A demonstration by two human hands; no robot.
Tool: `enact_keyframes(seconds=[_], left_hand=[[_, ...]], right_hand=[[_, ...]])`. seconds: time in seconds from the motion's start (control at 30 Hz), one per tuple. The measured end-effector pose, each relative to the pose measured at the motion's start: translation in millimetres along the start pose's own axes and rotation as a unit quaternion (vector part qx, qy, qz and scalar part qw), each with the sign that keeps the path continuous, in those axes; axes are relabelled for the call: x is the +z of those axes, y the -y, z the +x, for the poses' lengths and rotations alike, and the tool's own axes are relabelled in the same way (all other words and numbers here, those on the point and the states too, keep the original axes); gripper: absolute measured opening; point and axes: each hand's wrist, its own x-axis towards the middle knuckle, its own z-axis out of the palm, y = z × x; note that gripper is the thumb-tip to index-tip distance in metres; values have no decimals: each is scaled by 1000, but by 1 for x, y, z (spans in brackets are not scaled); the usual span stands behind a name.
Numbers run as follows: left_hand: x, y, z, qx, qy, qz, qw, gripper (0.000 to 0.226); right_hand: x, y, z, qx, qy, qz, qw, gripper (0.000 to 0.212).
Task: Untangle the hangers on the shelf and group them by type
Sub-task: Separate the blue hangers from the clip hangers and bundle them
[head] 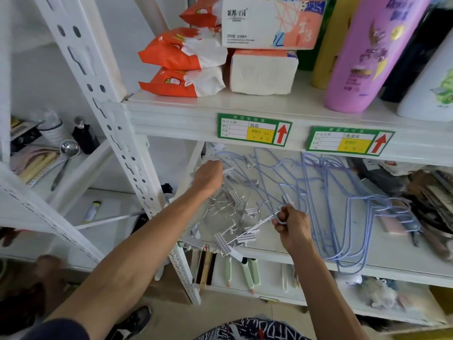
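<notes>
My right hand (pixel 293 228) pinches a white clip of the clip hangers (pixel 247 238), fingers curled tight. My left hand (pixel 208 177) reaches into the same tangle. Its fingers are hidden, so I cannot tell its grip. Blue wire hangers (pixel 382 199) lie just beside on the shelf (pixel 392 256), their far ends hidden behind the upper shelf edge (pixel 176 121).

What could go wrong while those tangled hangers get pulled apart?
The clip hangers lie hooked among the blue wire hangers, so a tug by the right hand, which pinches one clip, might drag both piles. Some clips overhang the shelf edge and could drop. The left hand reaches in among metal hooks and might get scratched.
</notes>
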Motion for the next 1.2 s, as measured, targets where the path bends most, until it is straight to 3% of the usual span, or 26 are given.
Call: enact_keyframes(seconds=[0.23,0.43,0.53,0.7,0.9,1.03,1.2], left_hand=[[-10,-10,-5,-14,4,-44,999,9],[-23,-13,-9,-47,61,-94,993,16],[-32,-12,-16,-40,91,-79,992,4],[-48,-12,-36,-19,121,-92,988,14],[-82,-21,-66,-2,135,-232,963,24],[-97,-18,-94,-43,150,-388,909,21],[-69,-15,-84,-140,42,-432,890,22]], right_hand=[[-2,9,-1,-2,2,19,1000,33],[-4,9,3,-1,8,26,1000,32],[-5,8,5,0,9,25,1000,32],[-8,7,6,1,8,17,1000,30],[-12,4,6,4,2,-15,1000,28],[-13,5,3,5,2,-19,1000,30],[-12,6,1,4,1,-18,1000,30]])
